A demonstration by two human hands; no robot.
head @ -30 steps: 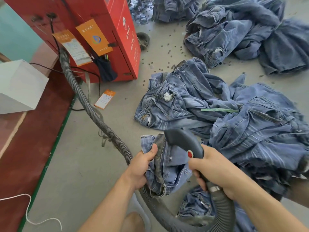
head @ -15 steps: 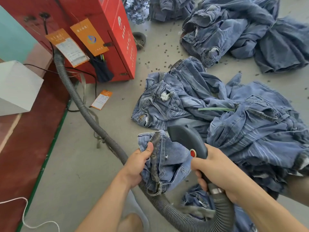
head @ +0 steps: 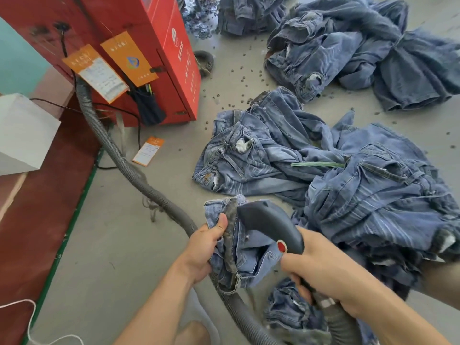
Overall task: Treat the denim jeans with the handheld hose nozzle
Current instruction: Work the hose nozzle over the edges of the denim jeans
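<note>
The nozzle [head: 267, 221] has been swung onto the jeans [head: 245, 257] since a second ago. Left grip [head: 202, 247] stays clamped on the jeans, right grip [head: 321, 272] on the nozzle; treatment is judged under way.

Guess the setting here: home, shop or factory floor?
Probably a garment finishing workshop. Heaps of blue denim jeans lie on the bare grey concrete floor, a grey corrugated hose runs from a red metal machine cabinet, and dark pellets are scattered about.
</note>
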